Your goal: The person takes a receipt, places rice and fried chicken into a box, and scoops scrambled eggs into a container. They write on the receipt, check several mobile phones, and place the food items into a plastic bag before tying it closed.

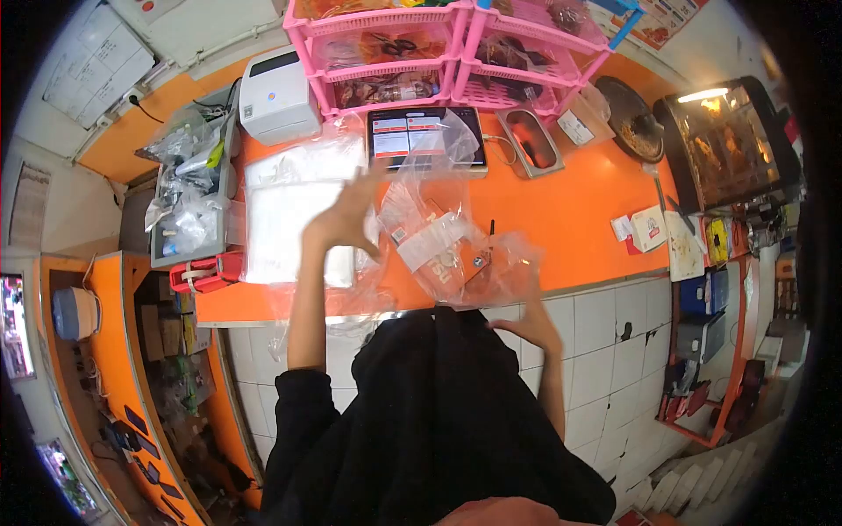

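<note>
On the orange counter (579, 210) lies a clear plastic bag (456, 188) with a printed packet (438, 250) inside or under it. My left hand (346, 219) is raised over a stack of white plastic bags (294, 232), its fingers spread apart. At the bag's lower right edge is my right hand (533, 320), thumb and fingers apart; it seems to touch or sit just beside the clear plastic, and I cannot make out a grip. A tablet (425, 140) with a lit screen stands behind the bag.
Pink shelves (456, 61) and a white printer (279, 96) stand at the back. A gray bin (189, 197) of packaged items is on the left. Toward the right are a metal tray (531, 140), a round dark pan (630, 118), a lit glass case (728, 145) and a cutting board (684, 245).
</note>
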The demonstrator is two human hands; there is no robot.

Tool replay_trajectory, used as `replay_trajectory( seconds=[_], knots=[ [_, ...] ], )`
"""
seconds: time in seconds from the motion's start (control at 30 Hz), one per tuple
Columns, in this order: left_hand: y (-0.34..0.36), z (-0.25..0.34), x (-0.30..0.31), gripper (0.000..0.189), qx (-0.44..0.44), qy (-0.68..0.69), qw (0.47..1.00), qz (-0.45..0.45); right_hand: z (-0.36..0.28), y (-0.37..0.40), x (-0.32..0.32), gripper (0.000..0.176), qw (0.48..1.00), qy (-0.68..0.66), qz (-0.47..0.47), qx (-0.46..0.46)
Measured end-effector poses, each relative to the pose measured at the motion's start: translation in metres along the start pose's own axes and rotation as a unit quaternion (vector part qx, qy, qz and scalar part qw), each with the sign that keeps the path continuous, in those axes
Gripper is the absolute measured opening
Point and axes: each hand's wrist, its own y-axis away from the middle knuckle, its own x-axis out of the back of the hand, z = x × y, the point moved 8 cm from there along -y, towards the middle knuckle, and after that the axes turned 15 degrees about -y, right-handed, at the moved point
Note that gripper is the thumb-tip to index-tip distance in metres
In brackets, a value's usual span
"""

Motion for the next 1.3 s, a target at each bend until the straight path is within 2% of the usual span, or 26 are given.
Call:
replay_trajectory(
  seconds=[0.03,0.07,0.13,0.17,0.23,0.27,0.33,0.4,0.43,0.5,0.57,0.63,0.67,0.83,1.0,1.1,1.2,1.3],
  knots=[
    [-0.017,0.001,-0.032,0.131,0.001,0.009,0.999,-0.042,0.019,-0.001,-0.029,0.091,0.999,0.039,-0.024,0.008],
    [-0.036,0.002,-0.059,0.113,-0.085,0.025,0.991,0.098,0.028,-0.013,-0.056,0.093,0.996,0.07,-0.057,0.012],
    [-0.06,0.01,-0.101,0.087,-0.05,0.256,0.964,0.044,0.0,-0.047,-0.071,0.082,0.989,0.012,0.095,0.117],
    [-0.071,0.01,-0.123,0.081,-0.017,0.313,0.948,0.052,-0.009,-0.061,-0.077,0.076,0.975,-0.04,0.155,0.157],
    [-0.073,0.01,-0.149,0.069,0.044,0.407,0.909,0.082,0.038,-0.087,-0.086,0.068,0.963,-0.191,0.173,0.076],
    [-0.069,0.012,-0.152,0.064,0.069,0.445,0.887,0.106,0.089,-0.1,-0.103,0.067,0.959,-0.239,0.155,-0.008],
    [-0.05,0.015,-0.13,0.053,0.106,0.483,0.849,0.187,0.108,-0.107,-0.114,0.067,0.947,-0.289,0.127,-0.062],
    [-0.027,0.013,-0.111,0.053,0.056,0.492,0.835,0.239,0.092,-0.099,-0.106,0.068,0.949,-0.295,0.114,-0.006],
    [-0.018,0.013,-0.103,0.054,0.032,0.497,0.826,0.264,0.086,-0.102,-0.105,0.07,0.95,-0.292,0.102,-0.033],
    [-0.008,0.03,-0.089,0.052,0.004,0.255,0.921,0.294,0.077,-0.103,-0.106,0.065,0.952,-0.288,0.09,-0.042],
    [-0.006,0.046,-0.096,0.05,-0.011,0.127,0.954,0.27,0.066,-0.102,-0.111,0.06,0.955,-0.285,0.074,-0.035],
    [-0.021,0.06,-0.12,0.049,-0.02,0.128,0.969,0.211,0.051,-0.1,-0.117,0.056,0.958,-0.279,0.054,-0.019],
    [-0.025,0.059,-0.126,0.046,-0.015,0.075,0.974,0.215,0.042,-0.1,-0.118,0.054,0.961,-0.274,0.045,-0.007],
    [-0.037,0.052,-0.147,0.043,0.087,0.0,0.964,0.25,-0.001,-0.1,-0.119,0.044,0.98,-0.179,0.04,0.078],
    [-0.043,0.053,-0.157,0.039,0.18,-0.04,0.946,0.267,-0.033,-0.119,-0.108,0.041,0.981,0.027,0.025,0.188],
    [-0.038,0.057,-0.162,0.037,0.226,-0.056,0.934,0.271,-0.013,-0.114,-0.129,0.042,0.978,-0.082,-0.117,0.152],
    [-0.034,0.055,-0.164,0.036,0.255,-0.072,0.926,0.27,0.007,-0.114,-0.138,0.035,0.942,-0.272,-0.18,0.081],
    [-0.034,0.05,-0.165,0.034,0.27,-0.09,0.921,0.267,-0.019,-0.139,-0.087,0.043,0.919,-0.258,-0.257,0.153]
  ],
)
